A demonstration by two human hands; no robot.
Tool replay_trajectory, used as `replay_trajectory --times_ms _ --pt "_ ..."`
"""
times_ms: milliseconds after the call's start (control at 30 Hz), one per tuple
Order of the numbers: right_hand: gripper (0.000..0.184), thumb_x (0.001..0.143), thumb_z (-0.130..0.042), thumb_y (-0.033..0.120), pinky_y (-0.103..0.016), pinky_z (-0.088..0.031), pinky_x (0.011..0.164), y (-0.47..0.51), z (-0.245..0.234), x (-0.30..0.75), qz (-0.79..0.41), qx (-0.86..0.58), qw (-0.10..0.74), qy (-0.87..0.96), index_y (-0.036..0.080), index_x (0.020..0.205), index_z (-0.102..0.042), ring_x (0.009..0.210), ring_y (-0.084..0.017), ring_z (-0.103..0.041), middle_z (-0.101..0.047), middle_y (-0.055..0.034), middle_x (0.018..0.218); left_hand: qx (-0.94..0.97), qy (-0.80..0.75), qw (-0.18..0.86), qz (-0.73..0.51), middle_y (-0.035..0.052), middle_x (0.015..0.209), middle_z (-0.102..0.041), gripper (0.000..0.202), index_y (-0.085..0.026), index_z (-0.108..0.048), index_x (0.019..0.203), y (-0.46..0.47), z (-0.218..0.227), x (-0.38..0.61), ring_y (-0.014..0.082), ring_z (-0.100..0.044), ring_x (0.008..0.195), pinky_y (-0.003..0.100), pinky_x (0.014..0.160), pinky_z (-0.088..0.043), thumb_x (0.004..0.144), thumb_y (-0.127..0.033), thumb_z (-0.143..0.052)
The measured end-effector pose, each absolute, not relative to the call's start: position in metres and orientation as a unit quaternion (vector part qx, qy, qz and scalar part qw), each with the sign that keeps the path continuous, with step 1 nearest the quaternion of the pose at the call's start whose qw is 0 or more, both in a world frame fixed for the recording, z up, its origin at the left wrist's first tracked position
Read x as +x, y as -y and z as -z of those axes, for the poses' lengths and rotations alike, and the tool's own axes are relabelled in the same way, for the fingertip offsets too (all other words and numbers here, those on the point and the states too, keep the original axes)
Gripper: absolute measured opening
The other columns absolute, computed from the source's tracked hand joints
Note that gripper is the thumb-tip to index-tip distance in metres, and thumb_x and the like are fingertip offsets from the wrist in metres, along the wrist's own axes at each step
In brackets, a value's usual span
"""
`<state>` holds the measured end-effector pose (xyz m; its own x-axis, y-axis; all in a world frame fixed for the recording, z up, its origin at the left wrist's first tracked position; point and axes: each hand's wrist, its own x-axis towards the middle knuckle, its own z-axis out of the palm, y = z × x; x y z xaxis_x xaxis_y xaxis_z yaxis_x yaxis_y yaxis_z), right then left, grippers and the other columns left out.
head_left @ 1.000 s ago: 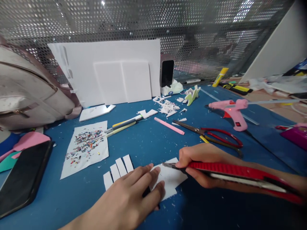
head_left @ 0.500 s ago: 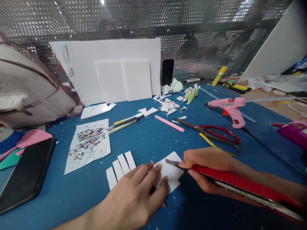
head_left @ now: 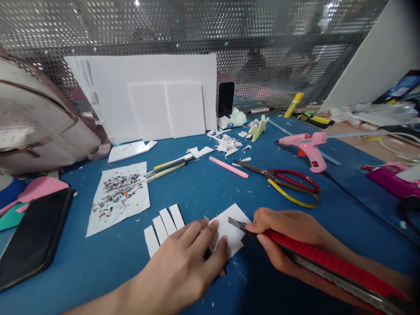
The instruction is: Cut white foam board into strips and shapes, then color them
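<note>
Head view: four narrow white strips point(head_left: 168, 222) are visibly parted, while an angular white sheet point(head_left: 235, 211), seemingly still undivided, is pressed to the blue surface point(head_left: 183, 186) by the left hand's point(head_left: 185, 260) outspread grip, a red utility knife point(head_left: 297, 244) being clasped in the right hand point(head_left: 288, 229).

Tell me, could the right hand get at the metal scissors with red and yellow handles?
Probably yes: the scissors lie just beyond the right hand on the blue tabletop, with nothing seen covering their handles. But that hand holds a red metal-bladed utility knife, which it would likely have to put down first.
</note>
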<state>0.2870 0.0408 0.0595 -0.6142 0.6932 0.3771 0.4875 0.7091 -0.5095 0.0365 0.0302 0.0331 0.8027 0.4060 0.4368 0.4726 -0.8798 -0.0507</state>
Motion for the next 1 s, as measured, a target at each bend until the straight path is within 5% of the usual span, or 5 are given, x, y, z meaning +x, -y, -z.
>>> replay_trajectory --times_ms 1000 --pt "0.015 0.097 -0.041 0.014 -0.021 -0.042 0.053 -0.003 -0.051 0.272 -0.119 -0.42 0.298 0.849 0.024 0.086 -0.038 0.053 -0.009 -0.058 -0.052 0.0062 0.067 -0.932 0.256 0.114 0.23 0.0198 0.097 -0.073 0.025 -0.004 -0.065 0.109 -0.022 -0.029 0.055 0.0316 -0.073 0.08 0.044 0.067 -0.064 0.094 -0.024 -0.058"
